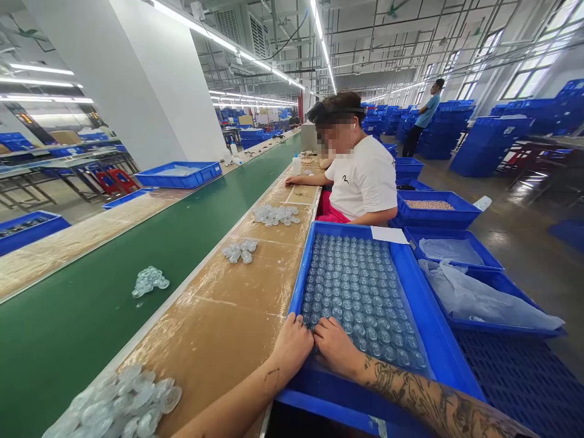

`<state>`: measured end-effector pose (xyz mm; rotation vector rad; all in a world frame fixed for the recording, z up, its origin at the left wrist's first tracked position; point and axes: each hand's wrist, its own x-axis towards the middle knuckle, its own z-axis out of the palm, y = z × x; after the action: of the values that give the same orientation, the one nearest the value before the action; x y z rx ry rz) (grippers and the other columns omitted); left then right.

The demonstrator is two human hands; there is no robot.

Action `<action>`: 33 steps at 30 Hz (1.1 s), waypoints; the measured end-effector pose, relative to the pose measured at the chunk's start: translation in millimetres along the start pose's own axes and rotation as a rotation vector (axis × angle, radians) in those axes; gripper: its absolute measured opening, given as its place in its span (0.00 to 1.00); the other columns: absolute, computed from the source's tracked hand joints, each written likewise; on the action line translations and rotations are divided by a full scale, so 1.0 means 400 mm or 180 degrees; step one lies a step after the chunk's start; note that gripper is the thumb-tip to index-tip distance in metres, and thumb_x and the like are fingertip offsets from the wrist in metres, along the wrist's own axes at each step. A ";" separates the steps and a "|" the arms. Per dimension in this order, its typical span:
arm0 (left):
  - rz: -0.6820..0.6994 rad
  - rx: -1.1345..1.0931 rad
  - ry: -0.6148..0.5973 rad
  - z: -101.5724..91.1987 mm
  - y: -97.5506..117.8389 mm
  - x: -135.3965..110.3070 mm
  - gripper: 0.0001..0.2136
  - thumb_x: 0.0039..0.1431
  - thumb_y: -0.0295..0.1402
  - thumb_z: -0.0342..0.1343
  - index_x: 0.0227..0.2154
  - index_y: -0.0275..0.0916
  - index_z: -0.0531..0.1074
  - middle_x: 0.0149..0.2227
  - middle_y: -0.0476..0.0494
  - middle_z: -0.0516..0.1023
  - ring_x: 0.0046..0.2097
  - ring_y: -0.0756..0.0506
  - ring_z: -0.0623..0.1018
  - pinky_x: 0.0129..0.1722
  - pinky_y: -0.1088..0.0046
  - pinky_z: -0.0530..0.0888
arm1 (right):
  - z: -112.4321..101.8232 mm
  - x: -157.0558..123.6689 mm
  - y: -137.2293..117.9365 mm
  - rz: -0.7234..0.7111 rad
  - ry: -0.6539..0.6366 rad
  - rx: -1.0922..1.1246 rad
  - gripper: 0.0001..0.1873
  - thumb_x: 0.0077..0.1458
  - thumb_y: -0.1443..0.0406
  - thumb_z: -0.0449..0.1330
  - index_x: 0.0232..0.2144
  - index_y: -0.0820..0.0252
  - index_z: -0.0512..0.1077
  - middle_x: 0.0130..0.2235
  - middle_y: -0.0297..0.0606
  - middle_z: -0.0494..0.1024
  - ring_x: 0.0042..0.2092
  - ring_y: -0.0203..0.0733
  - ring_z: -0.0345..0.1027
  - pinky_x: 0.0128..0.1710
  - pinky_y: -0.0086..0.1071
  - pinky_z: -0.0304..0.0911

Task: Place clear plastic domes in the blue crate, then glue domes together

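- At the near end of the bench (214, 319), a big heap (130, 404) of clear pieces sits beside the belt (205, 228).
- The left hand (294, 342) is at the tray's near left part, fingers curled; I cannot tell whether its grip holds anything.
- The right hand (335, 345) is just beside it, fingers bent down over the nearest domes; what its grip has, if anything, is hidden from me.
- The domes (351, 274), clear and round, stand in close rows inside the blue tray (440, 331).
- Right of that, a pale bag (490, 298) lies across a bin (538, 328).
- A small pile (149, 281) rests on the green belt.
- Two more clusters (239, 250) (276, 215) lie farther up the bench.
- Beyond the tray, a co-worker (360, 176) in white sits with head lowered, near a bottle (296, 164).
- Far back, someone (426, 115) in blue stands by stacked crates (447, 131).
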<state>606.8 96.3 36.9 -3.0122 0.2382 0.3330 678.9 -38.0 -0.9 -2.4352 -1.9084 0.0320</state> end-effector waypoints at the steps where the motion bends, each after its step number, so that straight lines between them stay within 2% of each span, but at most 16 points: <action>1: 0.0012 -0.0039 0.0025 -0.004 0.001 -0.006 0.11 0.65 0.22 0.51 0.36 0.26 0.79 0.37 0.29 0.80 0.47 0.34 0.76 0.48 0.54 0.69 | -0.001 -0.001 -0.001 -0.0003 -0.0001 0.0001 0.26 0.56 0.75 0.91 0.38 0.72 0.75 0.40 0.40 0.60 0.44 0.58 0.55 0.50 0.43 0.62; 4: 0.0099 -0.0226 0.0140 -0.034 -0.014 -0.041 0.09 0.64 0.29 0.55 0.38 0.29 0.78 0.40 0.32 0.79 0.49 0.34 0.75 0.50 0.54 0.69 | -0.014 -0.009 0.000 -0.0004 -0.0005 0.0037 0.30 0.54 0.75 0.93 0.40 0.72 0.75 0.41 0.39 0.60 0.44 0.57 0.55 0.51 0.43 0.62; 6: 0.0096 -0.0381 0.0263 -0.064 -0.057 -0.073 0.09 0.64 0.32 0.54 0.40 0.33 0.77 0.43 0.35 0.78 0.50 0.35 0.74 0.51 0.56 0.69 | -0.034 -0.016 0.007 -0.0026 -0.0005 0.0083 0.31 0.54 0.75 0.94 0.42 0.71 0.75 0.42 0.39 0.60 0.45 0.57 0.55 0.52 0.42 0.61; 9: -0.0309 -0.0587 0.0448 -0.095 -0.184 -0.116 0.10 0.65 0.29 0.49 0.39 0.34 0.75 0.42 0.36 0.77 0.48 0.36 0.74 0.51 0.57 0.68 | -0.082 -0.016 0.035 -0.0028 0.0205 0.0411 0.29 0.53 0.77 0.91 0.44 0.68 0.75 0.42 0.37 0.61 0.45 0.56 0.56 0.52 0.41 0.59; 12: -0.1095 -0.0865 0.0603 -0.082 -0.358 -0.143 0.10 0.66 0.30 0.49 0.43 0.33 0.74 0.41 0.38 0.77 0.47 0.40 0.75 0.50 0.63 0.69 | -0.133 0.025 0.075 -0.0027 0.0790 0.1025 0.19 0.55 0.79 0.78 0.42 0.68 0.75 0.41 0.36 0.62 0.44 0.55 0.58 0.53 0.39 0.59; 14: -0.1663 -0.1054 0.0738 -0.053 -0.474 -0.152 0.11 0.66 0.29 0.50 0.46 0.32 0.74 0.43 0.38 0.78 0.46 0.43 0.77 0.48 0.67 0.71 | -0.156 0.092 0.096 -0.0096 0.1048 0.1388 0.12 0.56 0.77 0.69 0.42 0.68 0.74 0.41 0.36 0.63 0.43 0.53 0.61 0.51 0.35 0.60; 16: -0.2193 -0.1168 0.0945 -0.019 -0.572 -0.150 0.12 0.65 0.26 0.52 0.49 0.30 0.72 0.45 0.37 0.77 0.46 0.43 0.77 0.48 0.66 0.71 | -0.166 0.193 0.106 -0.0123 0.0974 0.1621 0.09 0.58 0.76 0.64 0.42 0.68 0.75 0.40 0.35 0.64 0.41 0.50 0.63 0.47 0.30 0.63; 19: -0.2709 -0.1307 0.1300 0.025 -0.663 -0.117 0.15 0.64 0.25 0.53 0.53 0.30 0.69 0.51 0.35 0.74 0.46 0.44 0.77 0.50 0.62 0.72 | -0.160 0.389 0.099 -0.0047 0.0688 0.1626 0.09 0.61 0.76 0.63 0.44 0.68 0.75 0.37 0.34 0.65 0.38 0.48 0.65 0.41 0.24 0.66; 23: -0.2763 -0.1466 0.1647 0.052 -0.698 -0.030 0.15 0.66 0.27 0.53 0.55 0.32 0.68 0.54 0.36 0.72 0.52 0.42 0.75 0.53 0.60 0.71 | -0.127 0.647 0.079 0.0461 0.0694 0.1351 0.12 0.70 0.77 0.67 0.52 0.71 0.72 0.40 0.38 0.64 0.42 0.51 0.64 0.44 0.25 0.65; 26: -0.2634 -0.1472 0.1732 0.051 -0.704 0.032 0.18 0.67 0.26 0.52 0.58 0.32 0.66 0.56 0.35 0.71 0.56 0.41 0.72 0.56 0.58 0.70 | -0.101 0.766 0.065 0.0812 0.0678 0.1162 0.14 0.76 0.76 0.72 0.53 0.73 0.69 0.44 0.43 0.63 0.46 0.54 0.61 0.48 0.29 0.64; 30: -0.2236 -0.1415 0.1585 0.043 -0.716 0.071 0.18 0.62 0.23 0.56 0.54 0.34 0.69 0.59 0.36 0.67 0.60 0.38 0.69 0.59 0.54 0.66 | -0.079 0.817 0.058 0.0847 0.0478 0.1031 0.16 0.76 0.79 0.74 0.53 0.71 0.71 0.43 0.41 0.63 0.46 0.55 0.61 0.50 0.31 0.64; 33: -0.2252 -0.1524 0.1545 0.042 -0.721 0.068 0.16 0.62 0.23 0.55 0.53 0.31 0.69 0.57 0.35 0.69 0.59 0.38 0.69 0.59 0.52 0.66 | -0.075 0.815 0.063 0.0808 0.0341 0.1047 0.14 0.76 0.82 0.72 0.52 0.72 0.71 0.42 0.40 0.63 0.46 0.56 0.61 0.53 0.35 0.63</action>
<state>677.3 377.9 38.6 -3.2942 -0.9866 -0.4692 782.8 271.5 32.1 -2.3782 -1.4118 0.2029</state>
